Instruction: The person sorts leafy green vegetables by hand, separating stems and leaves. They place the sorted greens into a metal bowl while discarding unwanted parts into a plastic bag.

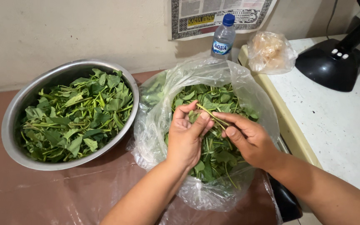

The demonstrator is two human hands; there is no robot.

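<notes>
My left hand (185, 135) and my right hand (246, 139) are together over an open clear plastic bag (151, 125) full of green leafy stalks (217, 156). Both pinch the same thin pale-green stem (211, 114), the left from below, the right from the right side. To the left stands a round steel bowl (19, 106) holding a heap of picked green leaves and cut stems (78, 114).
A small clear water bottle with a blue cap (223, 38) stands by the wall behind the bag. A knotted bag of pale pieces (270, 52) and a black fan base (334, 62) rest on the white counter (338, 121) at right. Brown sheeting (42, 191) covers the work surface.
</notes>
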